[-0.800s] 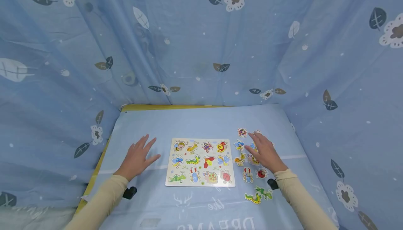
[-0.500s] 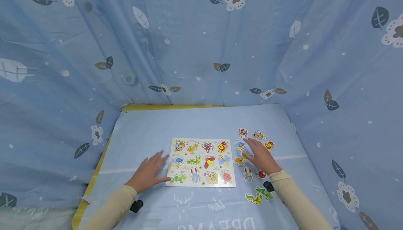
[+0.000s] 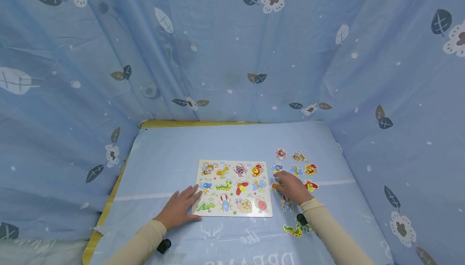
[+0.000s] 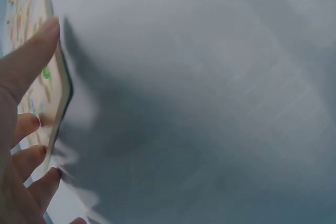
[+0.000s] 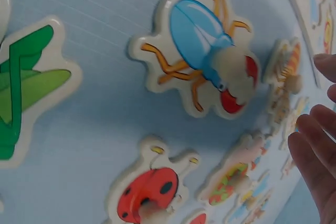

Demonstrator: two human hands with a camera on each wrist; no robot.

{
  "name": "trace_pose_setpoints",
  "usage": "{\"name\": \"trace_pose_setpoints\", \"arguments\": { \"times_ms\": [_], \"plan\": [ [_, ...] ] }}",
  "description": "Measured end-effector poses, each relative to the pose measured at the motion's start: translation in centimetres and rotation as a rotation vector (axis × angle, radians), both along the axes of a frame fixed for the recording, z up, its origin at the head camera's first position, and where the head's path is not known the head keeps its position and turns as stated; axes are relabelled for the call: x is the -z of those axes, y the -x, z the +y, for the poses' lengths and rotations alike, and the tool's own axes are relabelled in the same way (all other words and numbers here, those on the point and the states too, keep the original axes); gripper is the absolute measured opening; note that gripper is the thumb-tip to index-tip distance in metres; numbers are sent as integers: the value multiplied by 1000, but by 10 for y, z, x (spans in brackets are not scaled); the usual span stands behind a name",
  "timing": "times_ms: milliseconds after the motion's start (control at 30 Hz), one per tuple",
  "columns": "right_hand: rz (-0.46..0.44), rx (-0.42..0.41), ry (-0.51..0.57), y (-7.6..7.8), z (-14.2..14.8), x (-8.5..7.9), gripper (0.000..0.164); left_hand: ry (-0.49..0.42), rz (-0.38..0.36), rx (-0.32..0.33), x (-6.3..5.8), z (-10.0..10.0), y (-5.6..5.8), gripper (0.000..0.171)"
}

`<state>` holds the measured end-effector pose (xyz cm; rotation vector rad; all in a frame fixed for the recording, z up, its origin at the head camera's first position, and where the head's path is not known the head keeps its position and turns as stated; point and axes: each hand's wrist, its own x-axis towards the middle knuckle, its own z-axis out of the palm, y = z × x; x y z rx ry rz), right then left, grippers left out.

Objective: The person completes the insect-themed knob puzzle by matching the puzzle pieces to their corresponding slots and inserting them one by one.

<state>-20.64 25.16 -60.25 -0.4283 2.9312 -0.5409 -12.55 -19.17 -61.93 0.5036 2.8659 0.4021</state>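
My left hand [image 3: 180, 207] rests at the lower left corner of an insect puzzle board [image 3: 232, 212]. Its fingers are spread along the left edge and its thumb lies by the corner, as the left wrist view also shows. My right hand [image 3: 293, 186] hovers among the loose puzzle pieces right of the board, thumb and fingers apart. Nearest its fingertips are the blue mosquito piece [image 3: 277, 167] and the striped bee-like piece [image 5: 286, 74], which has a small knob. No piece is visible between the fingers. The hand hides some pieces in the head view.
Near my right wrist lie a stag beetle piece [image 5: 197, 40], a ladybug piece [image 5: 149, 192] and a grasshopper piece [image 5: 31, 87]. A caterpillar piece [image 3: 293, 230] lies closest to me. Farther back are a spider piece [image 3: 281, 154] and a bee piece [image 3: 299, 156]. Patterned curtains [image 3: 232, 55] surround the table.
My left hand has moved right and toward me, onto the board's edge. My right hand has moved left and nearer, lowering over the pieces. The board and pieces have stayed put.
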Motion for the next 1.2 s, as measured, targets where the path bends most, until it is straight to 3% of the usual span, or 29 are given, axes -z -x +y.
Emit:
{"name": "trace_pose_setpoints", "arguments": {
  "times_ms": [133, 433, 667, 967, 1200],
  "plan": [
    [4, 1, -20, 1, -5, 6, 28, 38, 19, 12, 6, -1, -1, 89],
    [36, -6, -42, 5, -6, 15, 3, 56, 27, 15, 5, 3, -4, 88],
    [-56, 19, -58, 14, -12, 3, 8, 75, 34, 8, 3, 4, -3, 88],
    [-162, -42, -56, 28, -13, -5, 15, 79, 20, -3, 2, 4, -2, 88],
    [-163, -97, -105, 40, -23, -19, 21, 75, 7, -6, 4, 5, -2, 89]
  ]
}}
